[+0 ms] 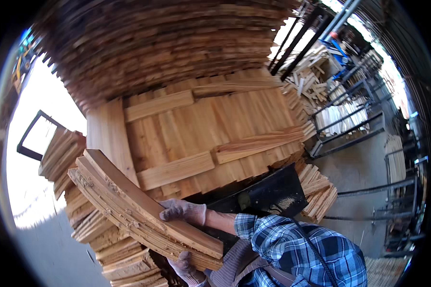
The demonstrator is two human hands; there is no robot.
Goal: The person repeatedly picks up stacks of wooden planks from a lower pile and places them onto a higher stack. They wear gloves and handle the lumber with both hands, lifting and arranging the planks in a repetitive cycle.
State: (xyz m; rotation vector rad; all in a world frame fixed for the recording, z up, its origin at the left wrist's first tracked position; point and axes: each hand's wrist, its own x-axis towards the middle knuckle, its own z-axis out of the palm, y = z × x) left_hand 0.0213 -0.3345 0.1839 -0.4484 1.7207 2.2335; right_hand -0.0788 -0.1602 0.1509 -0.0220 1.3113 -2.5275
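Observation:
A bundle of rough wooden boards (143,225) hangs slantwise in front of me, several boards held together with shavings clinging to their edges. My right hand (183,211), in a pale knit glove, grips the top board (143,191) from above near the middle of its length. Lower down, my left hand (184,268), gloved too, holds the bundle's near underside; part of it is hidden. Just beyond lies a layer of boards set side by side (187,124) on a stack, with a few loose boards (177,170) laid across it.
Behind the layer rises a tall wall of stacked boards (177,48). More stacked boards (124,258) stand at lower left, under the bundle. A black metal panel (273,191) sits between me and the stack. At right are metal racks (349,138) and scattered wood pieces (311,76).

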